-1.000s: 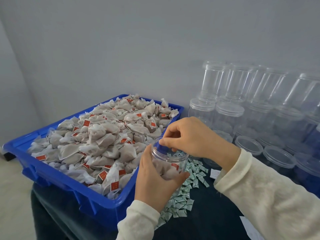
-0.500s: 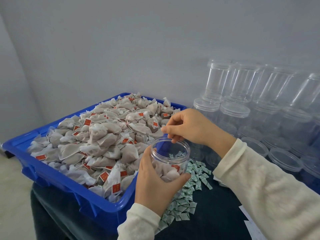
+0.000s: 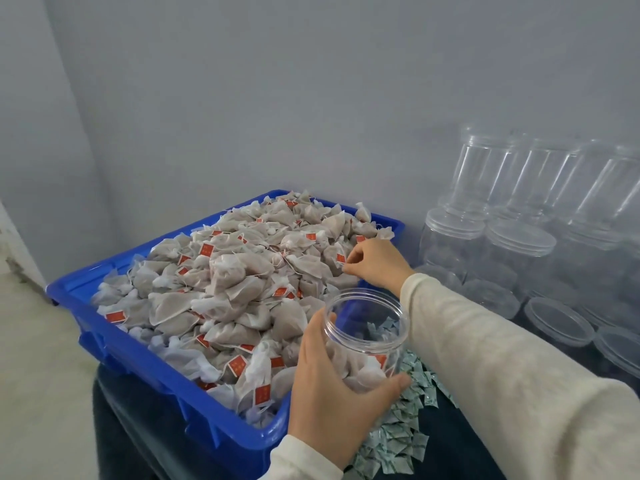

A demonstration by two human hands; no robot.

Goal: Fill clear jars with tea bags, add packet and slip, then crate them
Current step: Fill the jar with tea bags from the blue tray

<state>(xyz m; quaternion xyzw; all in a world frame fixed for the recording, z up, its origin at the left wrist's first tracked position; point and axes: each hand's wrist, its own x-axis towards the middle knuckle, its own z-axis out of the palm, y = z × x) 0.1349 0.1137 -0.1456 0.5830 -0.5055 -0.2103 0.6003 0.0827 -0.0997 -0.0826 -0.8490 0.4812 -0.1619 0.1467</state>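
The clear jar (image 3: 363,336), open-mouthed and only partly filled with tea bags, stands just beside the near right corner of the blue crate (image 3: 145,355), which we take as our landmark. To its left, the heap of tea bags (image 3: 235,282) fills the crate to above its rim. The left hand (image 3: 332,386) grips the jar, fingers wrapped round its left wall and thumb across its lower front. A second ago the right hand (image 3: 375,263) was poised over the jar's mouth; it has since travelled back over the crate's far right corner, where its fingers curl down onto the heap, though we cannot tell whether they already pinch a bag. We judge one drop finished and the next pick begun, with filling far from done. Beneath and to the right of the jar lies a scatter of small packets (image 3: 398,441); farther right of the crate stand the empty lidded jars (image 3: 519,244).
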